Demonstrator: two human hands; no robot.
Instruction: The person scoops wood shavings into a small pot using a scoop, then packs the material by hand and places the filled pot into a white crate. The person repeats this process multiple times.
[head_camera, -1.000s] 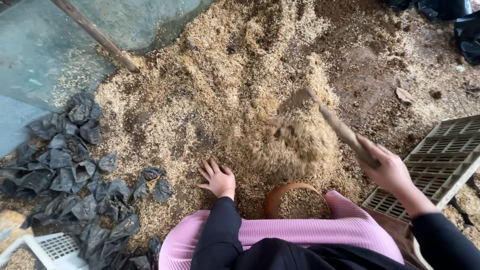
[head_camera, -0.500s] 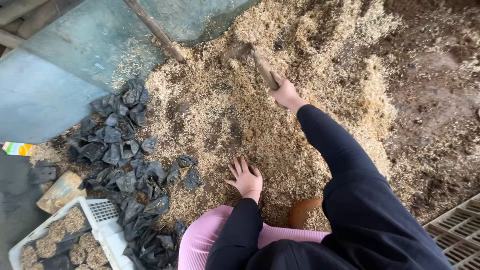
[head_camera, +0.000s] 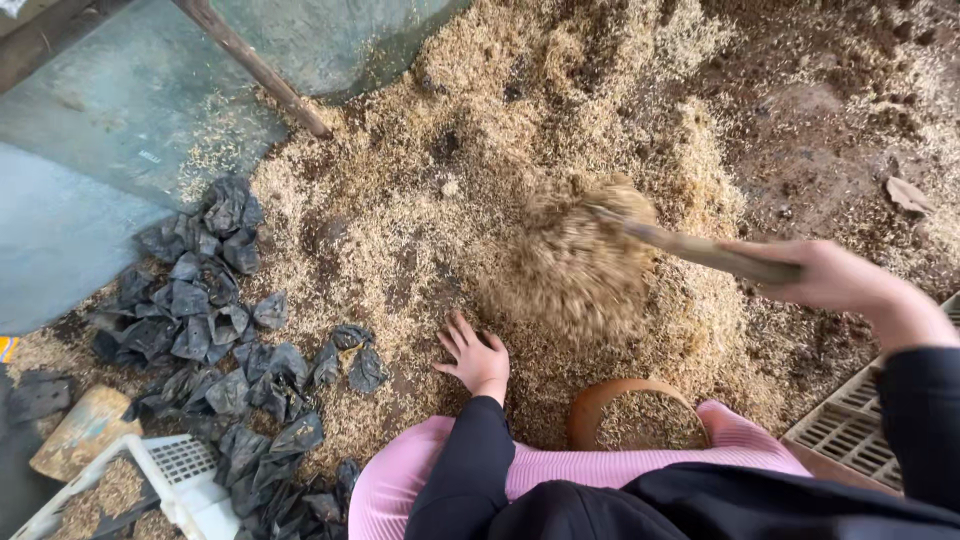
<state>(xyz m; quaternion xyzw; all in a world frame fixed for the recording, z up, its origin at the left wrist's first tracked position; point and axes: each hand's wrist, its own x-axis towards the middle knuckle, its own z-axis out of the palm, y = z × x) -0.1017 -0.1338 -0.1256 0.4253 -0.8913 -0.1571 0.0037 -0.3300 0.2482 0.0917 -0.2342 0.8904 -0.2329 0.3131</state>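
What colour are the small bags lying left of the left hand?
Black small bags, seen in the head view.

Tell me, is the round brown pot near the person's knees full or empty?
Nearly full: the brown pot holds the same pale husk material up near its rim.
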